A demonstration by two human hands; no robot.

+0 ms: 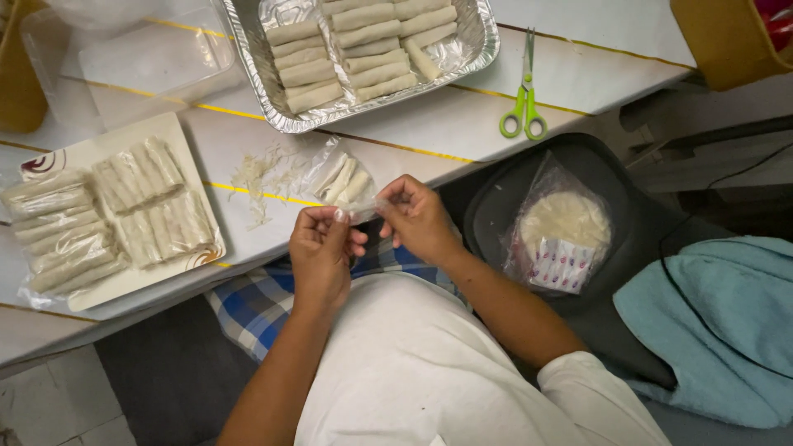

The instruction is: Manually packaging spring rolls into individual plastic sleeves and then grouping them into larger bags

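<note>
White short-sleeved shirt, blue-and-white checked cloth at the lap, bare forearms

White table [429, 124], dark chair [611, 190], pale tiled floor [58, 405].

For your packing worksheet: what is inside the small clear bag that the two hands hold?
The small clear bag holds a few pale rolled sticks side by side. The left hand and right hand pinch its open end, hiding that end.

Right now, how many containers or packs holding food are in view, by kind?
Foil tray of rolls: 1
White plate of bagged rolls: 1
Small clear bag of rolls, held by left hand and right hand: 1
Wrapper pack: 1
Total: 4
</note>
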